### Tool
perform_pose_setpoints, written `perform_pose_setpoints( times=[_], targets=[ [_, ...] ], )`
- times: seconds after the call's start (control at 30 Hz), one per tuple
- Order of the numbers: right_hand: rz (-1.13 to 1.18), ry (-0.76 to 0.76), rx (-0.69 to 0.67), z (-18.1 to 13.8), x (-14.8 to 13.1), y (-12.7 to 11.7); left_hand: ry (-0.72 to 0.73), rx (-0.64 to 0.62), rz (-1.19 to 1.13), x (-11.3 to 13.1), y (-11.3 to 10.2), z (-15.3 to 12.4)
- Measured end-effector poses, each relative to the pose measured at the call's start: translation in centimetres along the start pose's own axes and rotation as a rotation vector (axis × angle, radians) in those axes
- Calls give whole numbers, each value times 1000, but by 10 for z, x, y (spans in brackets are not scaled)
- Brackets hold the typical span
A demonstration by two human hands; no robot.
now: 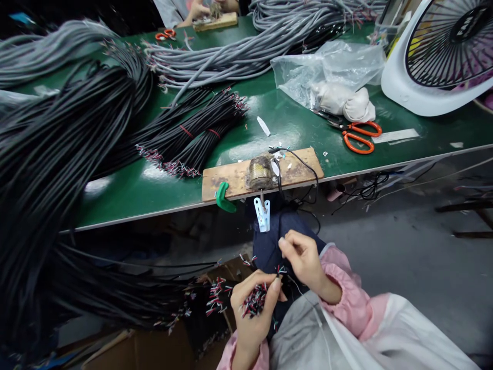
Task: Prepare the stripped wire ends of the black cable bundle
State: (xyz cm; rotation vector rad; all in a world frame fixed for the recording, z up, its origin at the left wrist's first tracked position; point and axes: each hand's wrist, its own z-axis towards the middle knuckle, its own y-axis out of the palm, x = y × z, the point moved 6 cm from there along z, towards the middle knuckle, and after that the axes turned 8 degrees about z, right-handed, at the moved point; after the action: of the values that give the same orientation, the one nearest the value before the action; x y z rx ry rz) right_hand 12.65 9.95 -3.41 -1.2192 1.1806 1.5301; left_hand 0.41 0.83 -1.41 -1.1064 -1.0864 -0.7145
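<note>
My left hand (250, 313) is wrapped round a bundle of black cables (254, 300) with red, white and dark wire ends. Between its thumb and forefinger one cable end (280, 270) sticks out, its thin coloured wires fanned apart. Just above and to the right, my right hand (304, 259) is closed in a pinch; what its fingertips hold, if anything, is hidden. Beyond both hands, a light blue clothes peg (262, 215) hangs on the shaft of a small motor (261, 173), which sits on a wooden board (236, 177) at the table edge.
A green clamp (224, 197) grips the board. Black cables (77, 118) drape over the green table (246, 139) at left; grey cables (215, 61) lie behind. Orange-handled scissors (360, 136), a plastic bag (331, 67) and a white fan (400, 77) are at right. A co-worker's hands (200, 10) show at the top.
</note>
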Motion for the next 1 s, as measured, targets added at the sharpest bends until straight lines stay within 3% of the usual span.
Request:
perform_pose_setpoints(
  times=[0.1, 0.17, 0.23, 0.37, 0.43, 0.57, 0.67, 0.77, 0.9, 0.93, 1.0],
  targets=[
    [94, 87, -71, 7, 6, -1, -47, 18, -29, -1, -5, 0],
    [105, 76, -207, 4, 2, 7, -83, 31, -28, -2, -7, 3],
    [70, 26, -259, -2, -5, 14, -91, 36, -12, -2, -8, 6],
    [-75, -116, -117, -10, -17, 19, -45, 59, 14, -2, -4, 9],
    [-93, -110, -79, -8, -14, 20, -33, 78, 20, -2, -3, 7],
    [70, 102, -112, 5, 3, 15, -85, 87, -45, -4, -1, 0],
    [201, 211, -240, 12, 6, 14, -127, 87, -88, -6, -2, -3],
    [149, 136, -384, 11, -2, 19, -132, 64, -75, -6, -2, -4],
    [-44, -22, -95, 18, -8, -1, -83, 39, -60, -1, -1, -4],
    [-43, -13, -87, 19, -7, -4, -81, 39, -56, -1, -1, -4],
    [19, 54, -245, 18, -1, 0, -105, 51, -53, -2, -4, -4]
  ],
)
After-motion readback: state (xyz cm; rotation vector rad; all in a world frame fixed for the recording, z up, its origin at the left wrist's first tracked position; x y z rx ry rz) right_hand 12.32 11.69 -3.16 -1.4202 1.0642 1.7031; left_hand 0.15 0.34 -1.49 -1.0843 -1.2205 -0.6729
